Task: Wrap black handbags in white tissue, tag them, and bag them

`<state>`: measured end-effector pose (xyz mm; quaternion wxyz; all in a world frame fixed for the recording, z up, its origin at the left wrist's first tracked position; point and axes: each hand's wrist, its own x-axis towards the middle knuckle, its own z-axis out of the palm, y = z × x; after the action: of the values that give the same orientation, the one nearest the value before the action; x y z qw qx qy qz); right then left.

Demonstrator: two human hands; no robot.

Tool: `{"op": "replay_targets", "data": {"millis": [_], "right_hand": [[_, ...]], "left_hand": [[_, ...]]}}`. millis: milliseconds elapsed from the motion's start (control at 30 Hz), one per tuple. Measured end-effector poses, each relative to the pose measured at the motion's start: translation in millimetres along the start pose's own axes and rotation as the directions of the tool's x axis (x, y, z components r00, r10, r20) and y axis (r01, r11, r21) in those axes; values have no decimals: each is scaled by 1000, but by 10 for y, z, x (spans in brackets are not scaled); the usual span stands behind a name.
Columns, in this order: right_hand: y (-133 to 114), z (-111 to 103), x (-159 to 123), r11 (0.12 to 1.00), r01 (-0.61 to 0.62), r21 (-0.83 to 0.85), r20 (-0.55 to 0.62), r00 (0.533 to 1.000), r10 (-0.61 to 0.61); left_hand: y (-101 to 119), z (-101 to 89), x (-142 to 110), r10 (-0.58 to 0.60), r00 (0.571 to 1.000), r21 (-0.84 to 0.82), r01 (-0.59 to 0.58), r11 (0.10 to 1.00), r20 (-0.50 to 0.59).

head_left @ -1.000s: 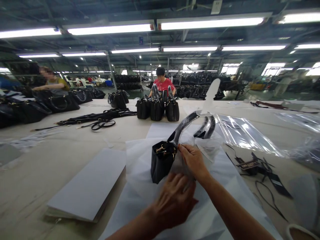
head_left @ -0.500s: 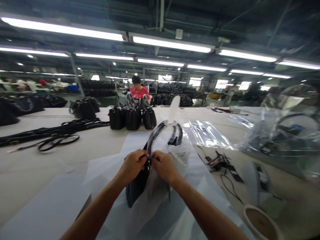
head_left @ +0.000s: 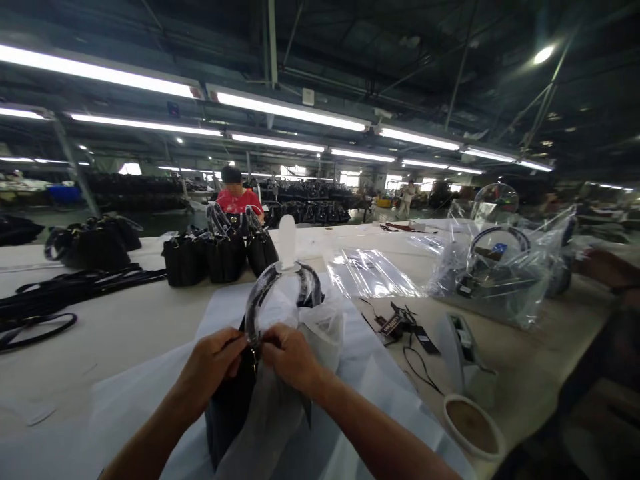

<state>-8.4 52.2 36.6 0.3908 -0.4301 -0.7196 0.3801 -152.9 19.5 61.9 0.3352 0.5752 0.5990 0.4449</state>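
Observation:
A black handbag [head_left: 227,413] stands in front of me on white paper sheets [head_left: 360,400]. Its curved handles [head_left: 260,293] are wrapped in clear film, and a white rounded strip [head_left: 287,241] sticks up from their top. My left hand [head_left: 213,363] is closed, its fingers pinching at the base of the near handle. Opposite it, my right hand [head_left: 290,360] is also closed, gripping the same spot by a small gold fitting [head_left: 255,360]. Thin white tissue [head_left: 265,420] drapes over the bag's right side. The fingertips partly hide what exactly they pinch.
Several black handbags [head_left: 223,257] and straps [head_left: 75,287] lie left on the table. Clear plastic sleeves [head_left: 373,273], tags with cords [head_left: 405,327], a grey-white tape dispenser [head_left: 465,353], a round container [head_left: 473,427] and a plastic-covered bag [head_left: 500,267] are right. A person in red [head_left: 240,200] is across.
My view has turned to the right, so the table contents sit further left. Both hands keep their hold at the handle base. A dark-clothed person's arm now shows at the right edge.

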Motion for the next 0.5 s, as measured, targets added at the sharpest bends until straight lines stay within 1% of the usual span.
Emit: {"op": "replay_targets", "data": {"millis": [67, 133, 167, 233, 300, 367, 433, 500], "right_hand": [[34, 17, 1, 1000, -1, -8, -12, 1000, 1], [72, 36, 5, 1000, -7, 12, -8, 1000, 7], [89, 42, 7, 999, -11, 32, 1, 1000, 11], [118, 42, 5, 995, -20, 96, 40, 999, 16], [138, 24, -8, 978, -30, 208, 86, 996, 13], [159, -9, -23, 941, -44, 334, 128, 992, 1], [193, -45, -36, 907, -57, 417, 151, 988, -7], [242, -68, -48, 904, -68, 422, 144, 990, 7]], "left_hand": [[-34, -40, -3, -42, 998, -218, 53, 975, 57], [-81, -82, 15, -62, 986, -433, 124, 893, 154], [-104, -100, 29, -64, 978, -515, 159, 842, 198], [-137, -129, 56, -60, 968, -621, 203, 757, 244], [-151, -151, 72, -45, 971, -668, 193, 719, 233], [-163, -179, 75, -23, 982, -671, 144, 727, 186], [-189, -224, 57, 8, 994, -603, 62, 796, 114], [-230, -281, 7, 24, 997, -483, 11, 876, 67]]}}
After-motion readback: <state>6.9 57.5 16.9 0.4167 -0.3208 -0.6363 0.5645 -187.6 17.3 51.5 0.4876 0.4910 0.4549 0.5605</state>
